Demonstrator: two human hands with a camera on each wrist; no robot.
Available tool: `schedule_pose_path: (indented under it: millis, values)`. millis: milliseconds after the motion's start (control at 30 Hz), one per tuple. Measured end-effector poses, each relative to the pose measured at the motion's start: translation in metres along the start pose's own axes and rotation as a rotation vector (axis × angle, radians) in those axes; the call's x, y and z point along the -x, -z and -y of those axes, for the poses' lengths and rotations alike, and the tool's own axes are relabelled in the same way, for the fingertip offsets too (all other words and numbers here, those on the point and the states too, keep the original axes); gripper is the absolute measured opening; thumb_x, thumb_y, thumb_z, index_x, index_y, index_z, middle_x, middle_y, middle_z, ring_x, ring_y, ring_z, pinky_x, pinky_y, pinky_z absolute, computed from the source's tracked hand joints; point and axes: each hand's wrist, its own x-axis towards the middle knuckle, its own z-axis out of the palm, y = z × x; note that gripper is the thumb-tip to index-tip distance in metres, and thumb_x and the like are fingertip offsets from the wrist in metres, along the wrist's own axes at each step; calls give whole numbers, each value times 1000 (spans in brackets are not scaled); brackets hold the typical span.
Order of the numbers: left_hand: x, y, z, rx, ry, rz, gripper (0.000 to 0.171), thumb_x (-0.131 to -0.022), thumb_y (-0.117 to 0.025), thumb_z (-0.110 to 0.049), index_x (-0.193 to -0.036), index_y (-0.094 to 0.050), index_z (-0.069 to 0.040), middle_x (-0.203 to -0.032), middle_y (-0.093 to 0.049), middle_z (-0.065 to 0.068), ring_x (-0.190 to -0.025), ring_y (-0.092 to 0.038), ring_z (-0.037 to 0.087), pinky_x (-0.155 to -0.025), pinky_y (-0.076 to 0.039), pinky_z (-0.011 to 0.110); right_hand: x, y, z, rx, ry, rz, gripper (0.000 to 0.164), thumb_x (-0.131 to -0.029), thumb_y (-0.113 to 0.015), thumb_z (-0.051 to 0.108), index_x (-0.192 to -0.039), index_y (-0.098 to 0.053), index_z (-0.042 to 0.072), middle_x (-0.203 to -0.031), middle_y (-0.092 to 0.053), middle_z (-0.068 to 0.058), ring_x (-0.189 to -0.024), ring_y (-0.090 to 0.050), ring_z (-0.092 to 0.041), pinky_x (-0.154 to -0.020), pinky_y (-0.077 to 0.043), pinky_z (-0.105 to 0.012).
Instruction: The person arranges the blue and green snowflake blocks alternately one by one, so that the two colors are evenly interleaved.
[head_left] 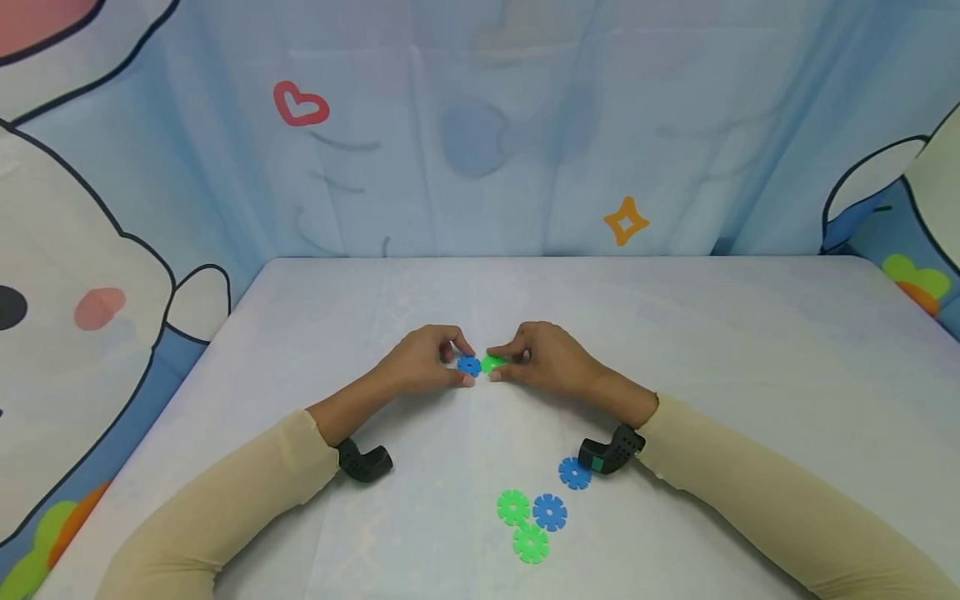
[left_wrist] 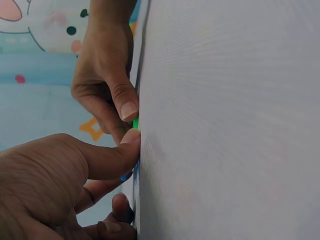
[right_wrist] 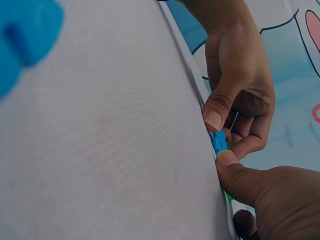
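Note:
Near the middle of the table, my left hand [head_left: 429,360] pinches a small blue notched plastic disc [head_left: 469,366] between thumb and fingers. Facing it, my right hand [head_left: 553,360] pinches a green notched disc [head_left: 492,364] the same way. The two discs meet edge to edge, low over the tabletop. In the right wrist view the blue disc [right_wrist: 219,141] shows between both thumbs, while the green disc [right_wrist: 229,196] is mostly hidden behind the right thumb. Only slivers of the green disc [left_wrist: 135,123] and the blue one show in the left wrist view.
Nearer the front of the white table [head_left: 712,333] lie two loose green discs [head_left: 531,544] and two blue discs [head_left: 550,512]. One blue disc [head_left: 575,473] is partly under the black device [head_left: 611,450] on my right wrist. A printed curtain [head_left: 525,125] hangs behind.

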Motion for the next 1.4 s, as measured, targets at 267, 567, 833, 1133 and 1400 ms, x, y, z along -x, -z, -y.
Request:
schedule_pose_path:
  millis: [267,567,833,1133,1400]
  values:
    - [-1,1,-1,-13,17,14,34,-79,-84,-30,-108,-68,-22,-89,-56,2,-68,-46,16,-61,-36,28,0,0,1,3,-17,7,37,-82,-80,34,-114,-75,18,-77,-61,2,-68,-47,-11,-62,-40,-27]
    - [-2,3,-1,-16,33,34,34,-79,-84,-30,-108,-68,-22,-91,-57,1,-72,-48,16,-64,-38,28,-2,-1,0,5,-17,9,36,-82,-80,34,-115,-75,19,-76,-59,2,-68,-48,-11,-62,-39,-27]
    - [-1,3,-2,-4,22,33,30,-79,-84,-29,-104,-69,-20,-90,-57,2,-73,-48,16,-63,-38,27,0,1,0,15,-14,1,36,-82,-80,34,-114,-76,20,-78,-61,3,-69,-49,-11,-63,-41,-28]
    - [-1,1,-1,11,9,25,29,-79,-83,-29,-103,-69,-19,-87,-56,1,-69,-46,15,-62,-36,27,2,0,-2,10,-19,5,35,-82,-80,33,-114,-76,19,-81,-61,2,-72,-51,-11,-66,-43,-28]
    - [-1,2,-1,23,7,10,30,-78,-84,-29,-103,-70,-19,-86,-56,2,-69,-45,16,-61,-36,28,0,3,-3,0,-27,30,36,-83,-79,33,-117,-75,21,-83,-63,3,-74,-53,-11,-68,-44,-29]
